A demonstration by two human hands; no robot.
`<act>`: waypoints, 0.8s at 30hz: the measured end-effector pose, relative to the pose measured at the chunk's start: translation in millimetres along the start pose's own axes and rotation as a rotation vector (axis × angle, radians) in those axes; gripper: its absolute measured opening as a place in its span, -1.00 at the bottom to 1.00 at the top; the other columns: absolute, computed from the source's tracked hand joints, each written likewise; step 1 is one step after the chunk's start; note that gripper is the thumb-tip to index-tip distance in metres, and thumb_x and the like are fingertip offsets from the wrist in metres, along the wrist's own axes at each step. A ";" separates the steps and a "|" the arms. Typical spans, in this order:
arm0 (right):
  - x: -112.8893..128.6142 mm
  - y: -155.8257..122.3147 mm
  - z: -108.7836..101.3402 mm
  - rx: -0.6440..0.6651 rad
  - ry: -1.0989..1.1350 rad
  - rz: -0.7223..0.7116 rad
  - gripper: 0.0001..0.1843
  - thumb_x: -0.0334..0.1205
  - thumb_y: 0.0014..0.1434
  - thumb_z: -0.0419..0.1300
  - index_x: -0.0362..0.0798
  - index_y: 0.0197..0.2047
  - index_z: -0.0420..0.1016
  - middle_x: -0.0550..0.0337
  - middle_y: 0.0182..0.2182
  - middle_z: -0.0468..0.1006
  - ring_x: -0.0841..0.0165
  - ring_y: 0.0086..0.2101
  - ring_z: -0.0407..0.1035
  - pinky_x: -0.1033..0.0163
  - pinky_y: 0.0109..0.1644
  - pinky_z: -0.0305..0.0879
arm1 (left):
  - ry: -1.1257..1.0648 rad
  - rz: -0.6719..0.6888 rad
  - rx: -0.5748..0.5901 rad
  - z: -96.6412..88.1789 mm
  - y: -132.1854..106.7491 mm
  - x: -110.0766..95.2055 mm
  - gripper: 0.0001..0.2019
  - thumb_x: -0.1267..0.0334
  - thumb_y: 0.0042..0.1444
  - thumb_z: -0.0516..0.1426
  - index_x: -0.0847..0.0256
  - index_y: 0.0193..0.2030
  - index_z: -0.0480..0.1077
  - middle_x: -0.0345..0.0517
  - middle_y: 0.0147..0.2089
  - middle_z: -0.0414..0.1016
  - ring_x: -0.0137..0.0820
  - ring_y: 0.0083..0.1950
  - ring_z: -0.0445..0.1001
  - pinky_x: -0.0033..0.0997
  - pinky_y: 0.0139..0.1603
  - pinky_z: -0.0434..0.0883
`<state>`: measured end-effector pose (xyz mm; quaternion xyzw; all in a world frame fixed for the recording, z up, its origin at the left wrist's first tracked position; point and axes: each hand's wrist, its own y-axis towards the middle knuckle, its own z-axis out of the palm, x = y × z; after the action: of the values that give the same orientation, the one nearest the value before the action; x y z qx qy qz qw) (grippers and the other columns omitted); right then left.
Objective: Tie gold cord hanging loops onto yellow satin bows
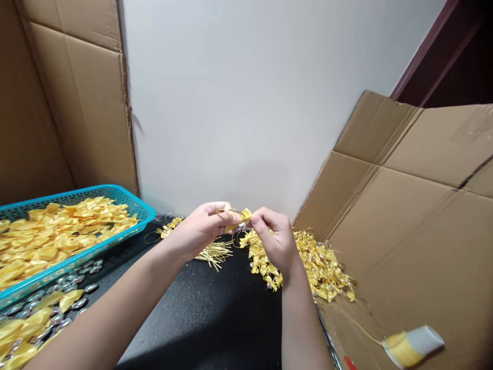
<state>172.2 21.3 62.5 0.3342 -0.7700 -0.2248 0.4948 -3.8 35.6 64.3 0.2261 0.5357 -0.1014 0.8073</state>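
Observation:
Just above the black table, my left hand (pixel 208 226) and my right hand (pixel 275 239) meet around a small yellow ribbon bow (pixel 247 212). The fingertips of my left hand pinch its left side, and a thin gold cord (pixel 221 209) curves over those fingers. My right thumb and forefinger press together at the bow's right end. A shiny silver bead (pixel 242 226) shows just under the ribbon, between the hands. Beneath my left hand lies a bundle of gold ties (pixel 215 253). Behind my right hand spreads a pile of yellow bows with silver beads (pixel 321 264).
A turquoise basket (pixel 148 213) of yellow ribbon pieces (pixel 57 239) stands at left. Silver beads (pixel 91 288) and more ribbon pieces lie in front of it. Cardboard panels (pixel 385 221) flank both sides. A spool of yellow thread (pixel 414 347) lies at lower right.

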 end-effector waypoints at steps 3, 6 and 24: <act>-4.6 0.4 1.2 0.019 0.123 0.027 -0.68 -0.04 0.32 0.07 -0.05 -0.37 0.44 0.26 -0.50 0.42 0.47 -0.46 0.23 0.30 -0.34 0.18 | 0.011 0.021 0.006 1.7 -0.9 -0.7 -0.73 0.27 -0.08 0.31 0.24 -0.58 0.29 -0.25 -0.54 0.40 -0.51 -0.44 0.29 -0.50 -0.39 0.25; -3.5 0.7 1.0 0.059 0.185 0.045 -0.70 -0.02 0.28 0.13 -0.05 -0.36 0.45 0.27 -0.50 0.43 0.48 -0.47 0.22 0.32 -0.37 0.18 | 0.005 0.035 -0.002 3.1 -0.8 -2.1 -0.71 0.27 -0.08 0.30 0.23 -0.59 0.25 -0.26 -0.55 0.39 -0.52 -0.46 0.28 -0.49 -0.41 0.24; -9.7 3.6 0.7 0.053 0.099 0.049 -0.84 -0.17 0.25 0.17 -0.03 -0.33 0.48 0.26 -0.46 0.44 0.47 -0.42 0.26 0.30 -0.31 0.24 | -0.246 -0.198 -0.025 -4.9 3.8 -2.7 -0.71 0.48 -0.23 0.36 0.22 -0.43 0.33 -0.31 -0.48 0.41 -0.57 -0.42 0.38 -0.59 -0.38 0.39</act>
<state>173.3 30.9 58.6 0.3392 -0.7582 -0.1753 0.5286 -7.4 41.1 66.2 0.1478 0.4536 -0.2007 0.8557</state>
